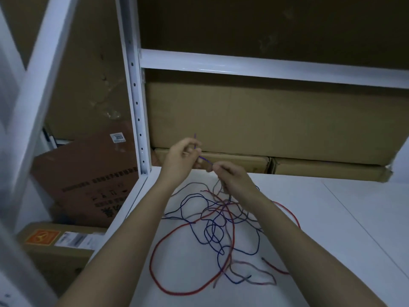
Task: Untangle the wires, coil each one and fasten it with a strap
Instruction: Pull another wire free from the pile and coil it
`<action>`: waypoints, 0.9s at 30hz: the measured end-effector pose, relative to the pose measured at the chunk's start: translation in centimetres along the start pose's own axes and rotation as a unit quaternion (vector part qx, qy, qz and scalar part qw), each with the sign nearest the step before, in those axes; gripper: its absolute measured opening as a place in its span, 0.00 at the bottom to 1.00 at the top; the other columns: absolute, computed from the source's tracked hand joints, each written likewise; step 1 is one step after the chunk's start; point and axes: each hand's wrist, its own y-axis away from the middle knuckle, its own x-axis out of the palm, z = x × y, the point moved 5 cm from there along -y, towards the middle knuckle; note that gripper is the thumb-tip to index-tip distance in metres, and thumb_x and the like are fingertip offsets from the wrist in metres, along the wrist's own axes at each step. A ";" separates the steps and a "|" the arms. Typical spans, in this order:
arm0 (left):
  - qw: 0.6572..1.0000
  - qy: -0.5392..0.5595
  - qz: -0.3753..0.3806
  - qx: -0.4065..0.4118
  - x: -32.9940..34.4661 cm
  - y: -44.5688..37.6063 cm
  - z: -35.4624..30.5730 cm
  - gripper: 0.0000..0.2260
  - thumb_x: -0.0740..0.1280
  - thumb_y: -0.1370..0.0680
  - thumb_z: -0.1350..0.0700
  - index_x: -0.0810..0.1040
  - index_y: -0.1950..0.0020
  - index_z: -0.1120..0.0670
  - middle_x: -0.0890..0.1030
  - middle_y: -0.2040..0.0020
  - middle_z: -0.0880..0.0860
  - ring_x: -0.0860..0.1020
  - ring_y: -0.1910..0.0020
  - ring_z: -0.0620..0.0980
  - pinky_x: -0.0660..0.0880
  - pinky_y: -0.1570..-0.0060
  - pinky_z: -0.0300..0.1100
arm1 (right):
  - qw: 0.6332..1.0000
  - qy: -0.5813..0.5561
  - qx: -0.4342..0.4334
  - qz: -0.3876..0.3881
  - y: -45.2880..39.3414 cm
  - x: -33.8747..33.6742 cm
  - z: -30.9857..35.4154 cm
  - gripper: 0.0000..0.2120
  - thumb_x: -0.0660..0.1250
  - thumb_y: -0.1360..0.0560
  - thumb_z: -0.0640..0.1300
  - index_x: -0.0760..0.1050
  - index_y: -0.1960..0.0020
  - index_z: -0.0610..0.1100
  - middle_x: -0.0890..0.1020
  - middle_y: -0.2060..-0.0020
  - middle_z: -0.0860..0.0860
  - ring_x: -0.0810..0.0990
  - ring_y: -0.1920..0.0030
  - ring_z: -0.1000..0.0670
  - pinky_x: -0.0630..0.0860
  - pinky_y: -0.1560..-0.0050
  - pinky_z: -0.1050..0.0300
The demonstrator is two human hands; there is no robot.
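White shelf surface, cardboard boxes stacked behind. Sprawled across the surface, below and toward the body from both hands: tangle of wires, red loops outermost, blue and grey knotted through the middle. Raised above the far edge of the tangle, left hand and right hand, close together. Blue wire pinched in the curled fingers of each, taut between them, long axis slanting from upper left to lower right, free tip poking up past the left hand. Right hand nearer the tangle, grey strands seemingly trailing down from it. No strap visible.
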 end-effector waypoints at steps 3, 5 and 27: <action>0.988 -0.150 0.021 0.028 0.3 -0.6 -0.2 0.14 0.61 0.18 0.58 0.78 0.54 0.68 0.78 0.58 0.64 0.78 0.59 0.54 0.75 0.54 0.45 | 0.996 0.047 -0.061 -0.050 -1.2 -2.0 1.4 0.10 0.60 0.19 0.41 0.78 0.54 0.46 0.78 0.68 0.64 0.74 0.66 0.67 0.68 0.64 0.75; 0.976 -0.211 0.052 0.030 0.8 -0.7 -0.4 0.17 0.61 0.18 0.54 0.77 0.56 0.66 0.75 0.59 0.61 0.73 0.59 0.50 0.69 0.58 0.36 | 0.990 0.060 -0.098 -0.083 -2.1 -3.3 2.3 0.10 0.60 0.19 0.40 0.77 0.56 0.47 0.79 0.61 0.59 0.75 0.60 0.67 0.68 0.57 0.75; 0.944 0.305 0.029 -0.123 5.3 0.9 1.7 0.10 0.50 0.15 0.58 0.69 0.45 0.57 0.84 0.52 0.51 0.83 0.57 0.43 0.79 0.58 0.36 | 0.975 0.177 -0.053 0.120 0.0 -1.0 -4.7 0.13 0.54 0.17 0.47 0.77 0.48 0.47 0.76 0.72 0.46 0.74 0.71 0.50 0.71 0.66 0.56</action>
